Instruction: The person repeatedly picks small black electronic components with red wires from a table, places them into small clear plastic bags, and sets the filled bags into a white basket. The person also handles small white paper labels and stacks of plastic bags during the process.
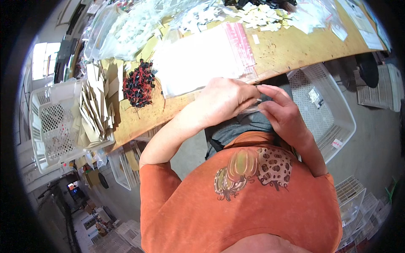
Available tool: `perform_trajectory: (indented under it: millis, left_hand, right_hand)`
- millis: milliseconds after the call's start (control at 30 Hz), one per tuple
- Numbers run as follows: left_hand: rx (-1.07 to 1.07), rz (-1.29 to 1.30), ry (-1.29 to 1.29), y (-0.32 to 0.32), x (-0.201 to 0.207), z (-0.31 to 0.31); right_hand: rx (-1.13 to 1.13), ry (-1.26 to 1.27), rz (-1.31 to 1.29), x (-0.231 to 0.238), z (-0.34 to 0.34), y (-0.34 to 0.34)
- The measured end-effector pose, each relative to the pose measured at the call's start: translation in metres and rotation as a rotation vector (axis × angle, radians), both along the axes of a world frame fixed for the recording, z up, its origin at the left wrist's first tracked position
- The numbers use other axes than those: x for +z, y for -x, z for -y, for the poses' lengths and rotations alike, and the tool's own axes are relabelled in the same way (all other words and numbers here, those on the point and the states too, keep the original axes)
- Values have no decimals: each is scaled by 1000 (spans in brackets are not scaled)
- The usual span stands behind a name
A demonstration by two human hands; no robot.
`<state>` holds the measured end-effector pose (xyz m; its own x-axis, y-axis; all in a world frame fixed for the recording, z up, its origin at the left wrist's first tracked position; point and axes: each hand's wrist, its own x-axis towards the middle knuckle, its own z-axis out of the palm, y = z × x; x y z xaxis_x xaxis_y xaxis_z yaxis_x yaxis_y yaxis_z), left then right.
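Observation:
My left hand (231, 100) and my right hand (283, 110) meet over my lap at the table's front edge. The left fingers are closed on what looks like a clear plastic bag (250, 110), mostly hidden by the hands. From the other side, my right thumb and index finger pinch at the same spot. Just beyond the hands lies a stack of clear bags with pink strips (241, 46), its middle bright with glare. Left of the stack sits a pile of small black parts with red wires (140, 84).
Cardboard pieces (95, 105) stand in a white basket (40, 143) at the left. Heaped along the far side are clear plastic bags (130, 31), pale yellow pieces (263, 17) and white pieces (200, 17). A white crate (337, 126) is at the right, below the wooden table (291, 55).

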<state>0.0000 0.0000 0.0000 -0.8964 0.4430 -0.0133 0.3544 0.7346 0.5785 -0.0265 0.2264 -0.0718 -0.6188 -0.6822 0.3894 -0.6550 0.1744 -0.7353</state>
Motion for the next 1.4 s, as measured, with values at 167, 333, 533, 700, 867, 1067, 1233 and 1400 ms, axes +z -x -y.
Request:
perform_trajectory:
  millis: [167, 333, 533, 700, 867, 1067, 1233, 1400]
  left_hand:
    - [323, -107, -119, 21, 3, 38]
    - [768, -118, 402, 98, -13, 121]
    - [734, 80, 195, 126, -45, 161]
    - [734, -8, -251, 123, -36, 197]
    - [611, -80, 142, 117, -33, 182]
    - [627, 5, 70, 115, -34, 184]
    - [553, -34, -259, 104, -38, 203]
    - [549, 60, -406, 72, -12, 164]
  right_hand:
    - [38, -14, -6, -1, 15, 0]
    - [41, -35, -17, -3, 14, -3]
    - [9, -56, -5, -10, 8, -2]
    - [-5, -61, 47, -14, 8, 0]
    - [7, -54, 64, -13, 11, 1]
    - [-12, -85, 67, -16, 8, -3]
    - [-19, -72, 17, -13, 7, -3]
    - [-13, -31, -40, -4, 11, -3]
